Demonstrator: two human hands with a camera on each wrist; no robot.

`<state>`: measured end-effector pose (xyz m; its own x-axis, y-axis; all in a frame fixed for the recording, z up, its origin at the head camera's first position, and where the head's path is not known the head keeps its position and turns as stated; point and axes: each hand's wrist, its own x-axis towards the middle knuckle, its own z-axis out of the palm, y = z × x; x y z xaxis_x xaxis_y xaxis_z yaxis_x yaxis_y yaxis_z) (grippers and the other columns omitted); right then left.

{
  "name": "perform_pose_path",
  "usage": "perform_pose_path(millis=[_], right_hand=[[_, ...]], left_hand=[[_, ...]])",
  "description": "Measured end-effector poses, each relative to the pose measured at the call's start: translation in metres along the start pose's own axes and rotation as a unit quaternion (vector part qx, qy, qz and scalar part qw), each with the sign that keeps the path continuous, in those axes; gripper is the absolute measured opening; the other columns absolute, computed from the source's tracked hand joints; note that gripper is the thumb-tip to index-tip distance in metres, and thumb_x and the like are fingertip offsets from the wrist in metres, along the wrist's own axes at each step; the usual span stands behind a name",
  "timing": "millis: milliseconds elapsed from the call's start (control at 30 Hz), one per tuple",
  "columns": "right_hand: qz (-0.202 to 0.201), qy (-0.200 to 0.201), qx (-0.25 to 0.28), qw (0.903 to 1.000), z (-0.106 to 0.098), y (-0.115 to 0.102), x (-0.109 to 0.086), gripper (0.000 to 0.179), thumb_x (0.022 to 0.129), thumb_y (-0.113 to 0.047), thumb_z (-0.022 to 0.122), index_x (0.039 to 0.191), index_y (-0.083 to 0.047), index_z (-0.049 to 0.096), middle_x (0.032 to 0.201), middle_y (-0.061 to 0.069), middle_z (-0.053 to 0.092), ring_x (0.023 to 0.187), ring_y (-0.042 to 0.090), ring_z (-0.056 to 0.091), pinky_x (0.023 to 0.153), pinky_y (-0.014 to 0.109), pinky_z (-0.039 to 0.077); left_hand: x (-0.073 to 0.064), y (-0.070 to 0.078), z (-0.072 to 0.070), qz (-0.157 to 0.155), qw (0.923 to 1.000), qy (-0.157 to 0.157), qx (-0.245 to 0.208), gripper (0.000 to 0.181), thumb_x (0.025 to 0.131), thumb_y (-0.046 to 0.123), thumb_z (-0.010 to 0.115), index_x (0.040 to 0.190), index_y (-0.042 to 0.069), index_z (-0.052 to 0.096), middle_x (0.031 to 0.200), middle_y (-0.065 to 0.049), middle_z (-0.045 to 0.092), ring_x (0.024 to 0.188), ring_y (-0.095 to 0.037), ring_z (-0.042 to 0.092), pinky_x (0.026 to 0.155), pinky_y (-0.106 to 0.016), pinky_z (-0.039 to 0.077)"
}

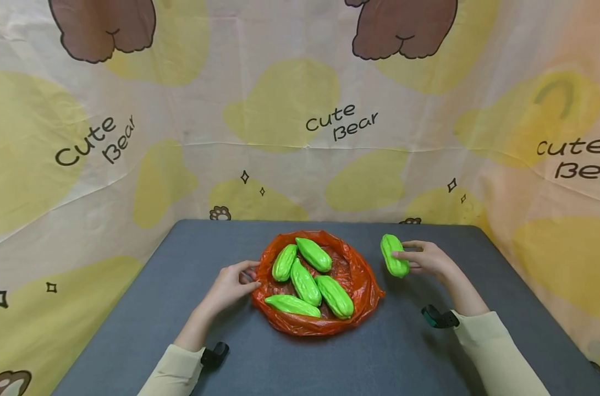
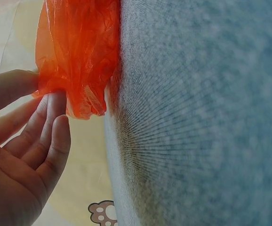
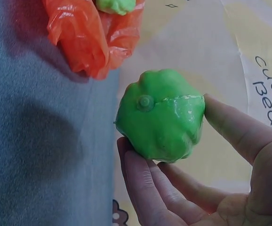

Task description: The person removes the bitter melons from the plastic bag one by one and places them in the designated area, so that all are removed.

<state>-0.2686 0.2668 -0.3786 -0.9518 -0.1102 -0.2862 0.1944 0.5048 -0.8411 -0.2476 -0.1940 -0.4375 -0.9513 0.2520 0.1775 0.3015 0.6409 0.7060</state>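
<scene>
A red plastic bag [image 1: 374, 297] lies spread on the table with its rim rolled into a ring. Inside it are several bright green bitter melons [image 1: 334, 297]. At the bag's left side my left hand [image 1: 232, 286] pinches the rim between thumb and fingers; the left wrist view shows the thin film of the bag [image 2: 79, 52] at the fingertips. To the right of the bag, my right hand [image 1: 430, 258] grips another bitter melon [image 1: 391, 256] around its middle, held above the table. The right wrist view shows that melon [image 3: 164, 122] end-on, with a small round nub and a seam.
The dark grey table [image 1: 205, 242] reaches back to a cloth backdrop [image 1: 280, 126] printed with bears and words. A black band [image 1: 215, 355] is on the left wrist and another black band [image 1: 438, 317] on the right, near the cuffs.
</scene>
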Motion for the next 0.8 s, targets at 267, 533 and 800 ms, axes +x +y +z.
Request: perform_pose_path(millis=[267, 533, 800], right_hand=[[0.013, 0.003, -0.011, 0.9998, -0.006, 0.006, 0.001, 0.084, 0.088, -0.038, 0.065, 0.145, 0.009, 0.024, 0.136, 0.033, 0.041, 0.101, 0.024, 0.065, 0.092, 0.043, 0.049], [0.029, 0.002, -0.006, 0.9995, -0.01, 0.015, 0.003, 0.083, 0.09, -0.036, 0.063, 0.146, 0.01, 0.022, 0.139, 0.035, 0.036, 0.104, 0.027, 0.063, 0.091, 0.042, 0.05], [0.04, -0.001, -0.004, 0.9992, -0.011, 0.025, 0.008, 0.082, 0.09, -0.036, 0.062, 0.145, 0.01, 0.022, 0.142, 0.035, 0.031, 0.106, 0.028, 0.062, 0.091, 0.042, 0.05]], left_hand=[[0.001, -0.002, 0.0, 0.0, 1.0, 0.001, 0.002, 0.043, 0.082, 0.016, 0.073, 0.123, 0.01, 0.062, 0.087, 0.001, 0.065, 0.069, -0.011, 0.058, 0.06, -0.025, 0.047], [0.001, -0.001, 0.0, -0.002, 1.0, -0.001, 0.001, 0.044, 0.081, 0.017, 0.074, 0.123, 0.011, 0.062, 0.087, 0.001, 0.065, 0.068, -0.011, 0.058, 0.06, -0.025, 0.047], [0.0, -0.001, 0.0, -0.003, 1.0, -0.003, -0.001, 0.044, 0.081, 0.016, 0.073, 0.123, 0.01, 0.062, 0.087, 0.0, 0.065, 0.068, -0.012, 0.059, 0.06, -0.025, 0.047]])
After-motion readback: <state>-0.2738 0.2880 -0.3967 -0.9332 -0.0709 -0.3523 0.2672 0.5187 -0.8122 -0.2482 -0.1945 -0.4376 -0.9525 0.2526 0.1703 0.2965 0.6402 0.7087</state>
